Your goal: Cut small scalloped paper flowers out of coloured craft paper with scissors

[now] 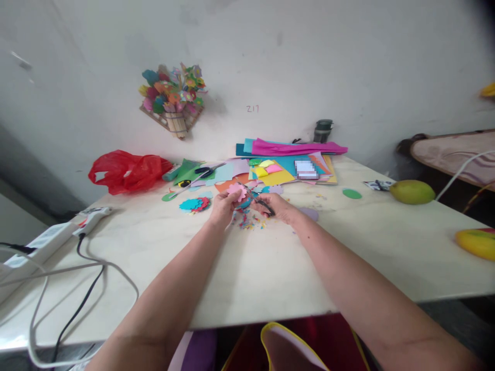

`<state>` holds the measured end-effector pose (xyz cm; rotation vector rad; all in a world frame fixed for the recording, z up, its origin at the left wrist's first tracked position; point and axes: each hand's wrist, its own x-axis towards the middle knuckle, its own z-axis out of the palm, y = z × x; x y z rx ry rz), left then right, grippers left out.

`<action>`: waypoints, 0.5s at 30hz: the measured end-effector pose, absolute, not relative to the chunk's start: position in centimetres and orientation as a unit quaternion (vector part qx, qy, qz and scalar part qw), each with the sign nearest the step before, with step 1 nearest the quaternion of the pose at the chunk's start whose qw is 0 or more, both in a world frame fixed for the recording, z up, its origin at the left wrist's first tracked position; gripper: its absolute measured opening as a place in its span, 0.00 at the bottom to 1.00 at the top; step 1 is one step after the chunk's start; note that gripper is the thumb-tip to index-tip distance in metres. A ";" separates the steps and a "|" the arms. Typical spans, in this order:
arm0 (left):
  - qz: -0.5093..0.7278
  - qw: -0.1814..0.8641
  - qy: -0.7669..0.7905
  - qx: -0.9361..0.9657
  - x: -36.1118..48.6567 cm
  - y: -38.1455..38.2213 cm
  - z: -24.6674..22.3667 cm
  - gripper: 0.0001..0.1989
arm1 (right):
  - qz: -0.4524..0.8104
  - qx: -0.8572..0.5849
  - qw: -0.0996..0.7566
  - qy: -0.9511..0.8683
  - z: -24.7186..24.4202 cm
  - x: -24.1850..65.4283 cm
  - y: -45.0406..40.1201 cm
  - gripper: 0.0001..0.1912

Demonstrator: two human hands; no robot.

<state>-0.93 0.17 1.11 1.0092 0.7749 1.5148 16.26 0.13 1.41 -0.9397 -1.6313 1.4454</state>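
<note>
My left hand pinches a pink scalloped paper piece above the middle of the table. Black-handled scissors are in my right hand, with the blades pointing left at the edge of the pink paper. Small coloured paper scraps lie beneath both hands. To the left of my left hand rest blue scalloped pieces, partly over red ones. A lilac paper piece lies to the right of my right hand.
Coloured sheets and a pink roll lie at the back. A red bag and second scissors are at back left. A power strip with cables stands left; a green-yellow fruit is right.
</note>
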 end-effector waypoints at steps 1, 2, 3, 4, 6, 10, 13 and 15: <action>0.640 0.548 0.328 0.427 -0.9 0.2 1.1 0.15 | 0.565 -0.366 0.374 -0.638 1.3 16.3 0.2 0.15; 0.640 0.547 0.329 0.428 -1.0 0.2 1.1 0.15 | 0.565 -0.366 0.374 -0.638 1.3 16.3 0.2 0.15; 0.641 0.545 0.330 0.427 -1.0 0.2 1.1 0.15 | 0.565 -0.367 0.374 -0.637 1.3 16.3 0.3 0.15; 0.641 0.545 0.331 0.426 -1.0 0.2 1.1 0.15 | 0.566 -0.368 0.373 -0.636 1.2 16.3 0.3 0.15; 0.642 0.545 0.332 0.425 -1.0 0.2 1.0 0.15 | 0.568 -0.371 0.372 -0.634 1.2 16.3 0.3 0.15; 0.644 0.545 0.336 0.419 -1.0 0.3 1.1 0.15 | 0.573 -0.374 0.370 -0.629 1.3 16.2 0.2 0.15; 0.649 0.542 0.337 0.413 -1.0 0.3 1.1 0.15 | 0.575 -0.374 0.370 -0.627 1.3 16.2 0.3 0.15; 0.651 0.543 0.335 0.411 -1.0 0.3 1.1 0.14 | 0.576 -0.373 0.370 -0.627 1.2 16.2 0.3 0.15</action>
